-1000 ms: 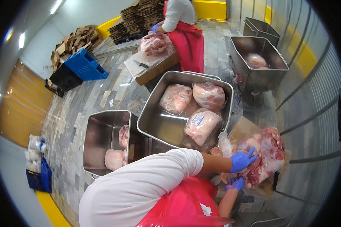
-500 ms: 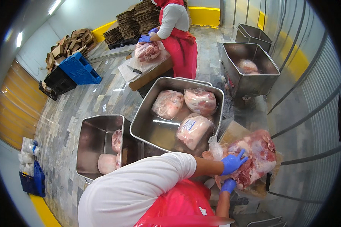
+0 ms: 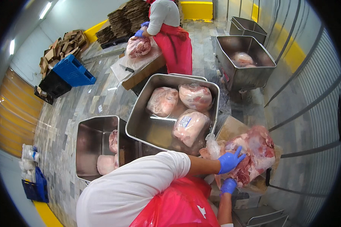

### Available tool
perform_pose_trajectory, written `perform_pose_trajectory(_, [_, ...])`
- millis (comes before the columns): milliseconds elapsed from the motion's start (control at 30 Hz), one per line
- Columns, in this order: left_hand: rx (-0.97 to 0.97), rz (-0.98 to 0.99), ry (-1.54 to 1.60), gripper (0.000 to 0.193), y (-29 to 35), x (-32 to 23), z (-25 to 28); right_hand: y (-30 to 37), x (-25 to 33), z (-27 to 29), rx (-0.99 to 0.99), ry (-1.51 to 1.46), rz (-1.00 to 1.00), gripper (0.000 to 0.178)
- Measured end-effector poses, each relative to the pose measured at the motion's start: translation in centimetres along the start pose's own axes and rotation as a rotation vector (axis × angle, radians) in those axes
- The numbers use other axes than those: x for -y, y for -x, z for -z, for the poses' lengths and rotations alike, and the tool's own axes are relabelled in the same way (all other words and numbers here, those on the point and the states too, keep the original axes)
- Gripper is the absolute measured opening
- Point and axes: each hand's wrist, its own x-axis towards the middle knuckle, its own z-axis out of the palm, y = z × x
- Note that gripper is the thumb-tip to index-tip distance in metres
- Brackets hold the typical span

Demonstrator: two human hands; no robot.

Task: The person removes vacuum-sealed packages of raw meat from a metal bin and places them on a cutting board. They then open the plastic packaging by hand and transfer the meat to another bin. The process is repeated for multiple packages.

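A large piece of raw meat (image 3: 259,151) lies on a board at the right, with a clear plastic bag (image 3: 213,147) bunched at its left end. My left hand (image 3: 231,160), in a blue glove, rests on top of the meat with its fingers spread. Below it, my right hand (image 3: 228,186), also in a blue glove, has its fingers curled at the meat's near edge; their tips are partly hidden. A black handle (image 3: 268,177) shows at the meat's right side. Several plastic-wrapped meat pieces (image 3: 191,127) lie in the steel tub (image 3: 128,126) beside the board.
Another steel tub (image 3: 78,151) with meat stands at the left, and one more (image 3: 236,77) at the back right. Across from me, a co-worker (image 3: 174,45) handles meat on a table with a knife (image 3: 127,68). Pallets (image 3: 74,70) and cardboard stacks (image 3: 127,19) stand behind.
The view has shifted a little, so most of the scene sits slightly further left. Both my hands stay at nearly the same places on the meat. The co-worker leans slightly differently over their piece.
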Motion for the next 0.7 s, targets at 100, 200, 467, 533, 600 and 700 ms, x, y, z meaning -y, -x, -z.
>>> perform_pose_trajectory(100, [0.052,-0.015,0.037,0.056,-1.2,-1.5,0.3,-2.0,-4.3,-8.8,-0.433,-0.100,0.061,0.016])
perform_pose_trajectory(200, [0.047,0.022,-0.051,0.056,0.1,-0.3,1.4,-1.3,2.1,-1.3,-0.269,0.114,0.215,0.021])
perform_pose_trajectory(467, [0.070,-0.013,-0.016,0.056,-0.5,-0.3,0.8,-1.0,-1.3,-4.4,-0.554,0.428,0.430,0.016])
perform_pose_trajectory(533, [0.046,-0.023,-0.041,0.057,-0.2,0.0,0.4,-1.8,1.6,-3.0,-0.551,0.370,0.385,0.014])
perform_pose_trajectory(600, [0.024,-0.007,-0.058,0.057,0.4,0.0,0.8,-1.1,2.7,-1.3,-0.401,0.105,0.270,0.014])
perform_pose_trajectory(700, [-0.008,-0.042,-0.068,0.058,-0.2,1.2,1.3,1.0,1.5,1.6,-0.181,0.093,0.188,0.017])
